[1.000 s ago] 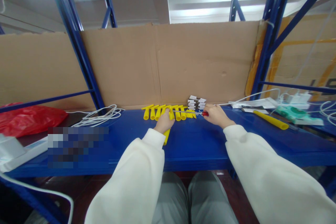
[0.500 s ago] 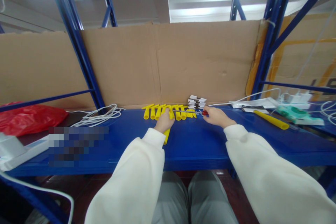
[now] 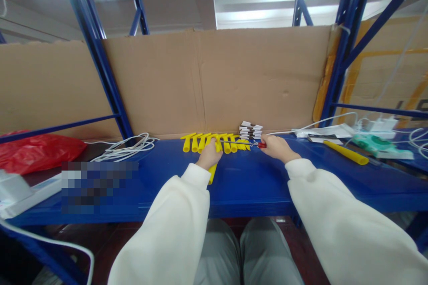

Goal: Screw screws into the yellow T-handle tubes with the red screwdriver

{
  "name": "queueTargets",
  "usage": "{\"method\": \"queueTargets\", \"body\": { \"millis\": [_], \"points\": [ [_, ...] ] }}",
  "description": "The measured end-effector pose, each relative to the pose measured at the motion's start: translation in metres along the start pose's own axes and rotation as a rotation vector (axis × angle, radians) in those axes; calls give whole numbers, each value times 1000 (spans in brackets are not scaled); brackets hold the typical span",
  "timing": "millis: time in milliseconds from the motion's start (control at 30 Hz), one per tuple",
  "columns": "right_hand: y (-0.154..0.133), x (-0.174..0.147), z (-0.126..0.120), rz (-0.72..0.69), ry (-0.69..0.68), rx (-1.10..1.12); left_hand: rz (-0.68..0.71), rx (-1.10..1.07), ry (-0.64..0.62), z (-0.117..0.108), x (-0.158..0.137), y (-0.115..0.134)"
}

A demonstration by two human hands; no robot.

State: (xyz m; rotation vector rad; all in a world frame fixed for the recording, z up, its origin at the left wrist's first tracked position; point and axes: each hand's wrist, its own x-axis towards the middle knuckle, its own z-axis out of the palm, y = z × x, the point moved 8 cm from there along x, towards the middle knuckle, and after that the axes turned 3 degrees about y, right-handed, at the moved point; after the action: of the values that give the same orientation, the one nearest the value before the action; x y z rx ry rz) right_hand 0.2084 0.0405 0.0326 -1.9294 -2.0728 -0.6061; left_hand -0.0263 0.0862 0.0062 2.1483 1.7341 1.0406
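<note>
Yellow tube (image 3: pixel 211 176), gripped in left hand (image 3: pixel 209 155); driver (image 3: pixel 261 145), crosswise, in right hand (image 3: pixel 277 148).
Tube: lower end toward the wearer; long axis running near to far, upper end leaning slightly right; left hand wrapped round it, the nearer of the two; right hand, off to its right, pinching the driver's red handle; shaft pointing left at the tube's upper part, tip contact too small to tell; beyond, yellow pieces (image 3: pixel 227 147) in a row; white stack (image 3: pixel 250 131); cardboard (image 3: pixel 227 84).
</note>
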Motion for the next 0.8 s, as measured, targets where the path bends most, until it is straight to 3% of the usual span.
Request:
{"method": "queueTargets", "body": {
  "millis": [133,300,433,600,800],
  "points": [
    [0,-2,2,35,-61,29,-36,52,-82,4,-2,0],
    [-7,-1,7,-60,-72,166,-57,57,-67,3,-1,-4],
    [-7,0,9,-97,-71,152,-61,51,-69,5,0,-6],
    [-2,1,6,-31,-45,97,-39,46,-98,6,-1,-3],
    [0,-2,9,29,-107,114,-43,49,-109,4,-3,-1]
  ]
}}
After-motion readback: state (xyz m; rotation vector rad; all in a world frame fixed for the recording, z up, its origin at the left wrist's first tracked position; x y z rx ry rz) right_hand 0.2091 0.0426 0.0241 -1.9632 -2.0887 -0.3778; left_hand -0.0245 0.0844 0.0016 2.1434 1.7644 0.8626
